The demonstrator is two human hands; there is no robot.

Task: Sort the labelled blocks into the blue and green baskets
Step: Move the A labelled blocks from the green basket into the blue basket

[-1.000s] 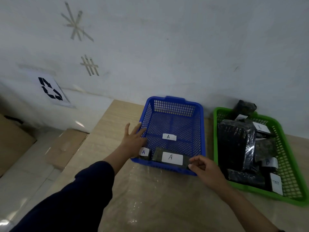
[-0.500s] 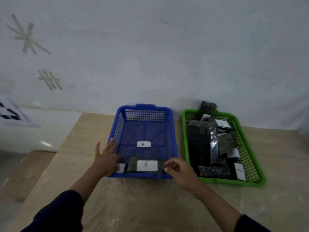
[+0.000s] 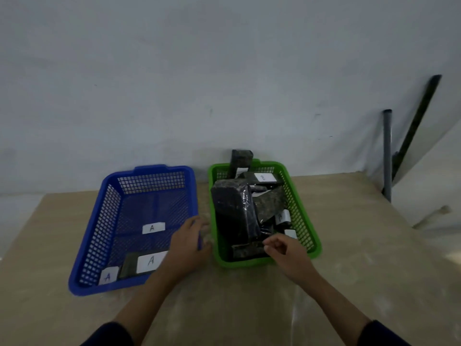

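Note:
The blue basket point(image 3: 104, 221) sits at the left of the table with a flat dark block labelled A point(image 3: 142, 264) at its near end, a small A block point(image 3: 107, 276) in the near left corner and a loose A label point(image 3: 153, 228) on its floor. To its right, the green basket point(image 3: 303, 221) is piled with several dark wrapped blocks point(image 3: 234, 211) bearing white labels. My left hand point(image 3: 187, 248) rests over the blue basket's near right corner, fingers spread, holding nothing. My right hand point(image 3: 289, 253) hovers at the green basket's near edge, fingers loosely curled, empty.
The baskets stand on a beige wooden table point(image 3: 361, 270) against a pale wall. One dark block point(image 3: 239, 161) leans upright at the green basket's far edge. A grey pipe point(image 3: 387, 153) and a dark bar point(image 3: 416, 121) stand at the right past the table.
My view has swung right. My left hand moved from the blue basket's near left side to its near right corner. My right hand left the A block and shifted to the green basket.

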